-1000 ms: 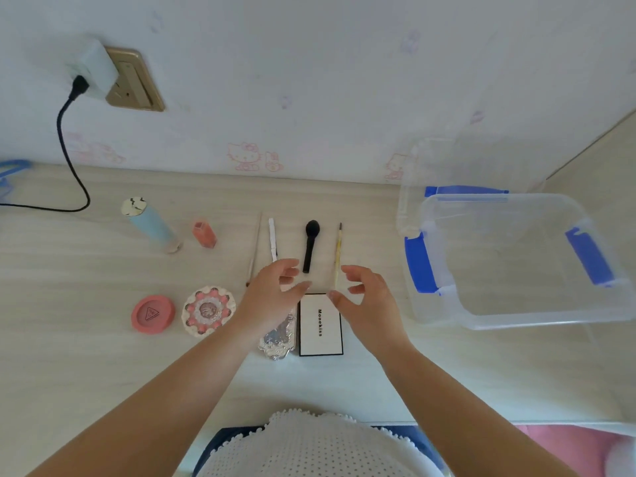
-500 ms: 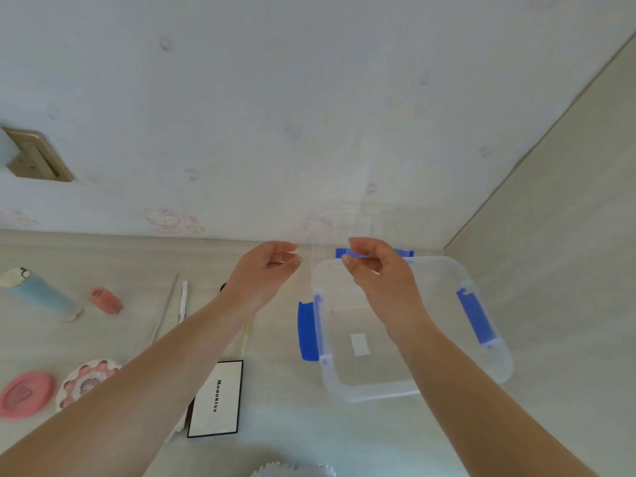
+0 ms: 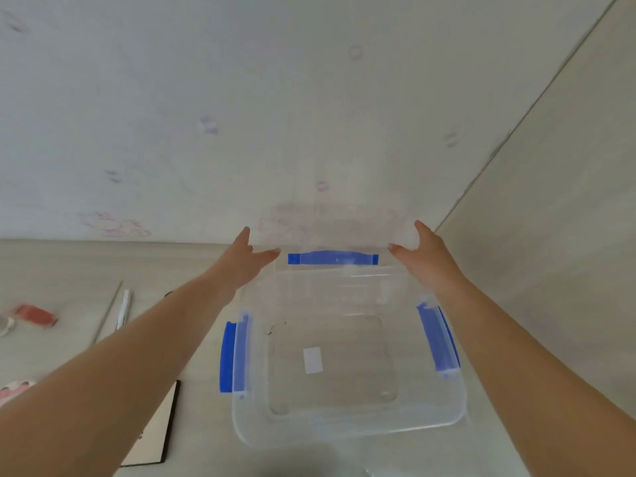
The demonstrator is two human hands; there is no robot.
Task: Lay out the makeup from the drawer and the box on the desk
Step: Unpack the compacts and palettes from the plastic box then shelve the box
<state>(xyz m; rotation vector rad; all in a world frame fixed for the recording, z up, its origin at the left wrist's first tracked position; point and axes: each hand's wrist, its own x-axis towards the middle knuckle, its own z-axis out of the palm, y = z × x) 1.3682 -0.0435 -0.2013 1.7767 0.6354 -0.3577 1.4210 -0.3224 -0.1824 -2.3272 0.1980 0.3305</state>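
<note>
The clear plastic box (image 3: 238, 418) with blue clips stands on the desk (image 3: 165, 263) by the right wall; only a white sticker (image 3: 312, 360) shows inside it. Behind it the clear lid (image 3: 337, 201) leans against the back wall. My left hand (image 3: 246, 258) is at the lid's lower left corner and my right hand (image 3: 421, 256) at its lower right, thumbs up and fingers spread; I cannot tell whether they touch it. To the left lie a red stick (image 3: 34, 315), a white pen (image 3: 123, 308), a thin brush (image 3: 107, 311) and a black-edged palette (image 3: 160, 432).
A pink flowered compact (image 3: 13, 387) shows at the left edge, partly behind my left forearm. A beige side panel (image 3: 550, 235) closes off the desk on the right, close to the box. The back wall carries faint pink stickers (image 3: 113, 227).
The view has swung right and up, from the laid-out makeup to the box. Both hands moved forward and apart, from together over the box to the lid's two lower corners.
</note>
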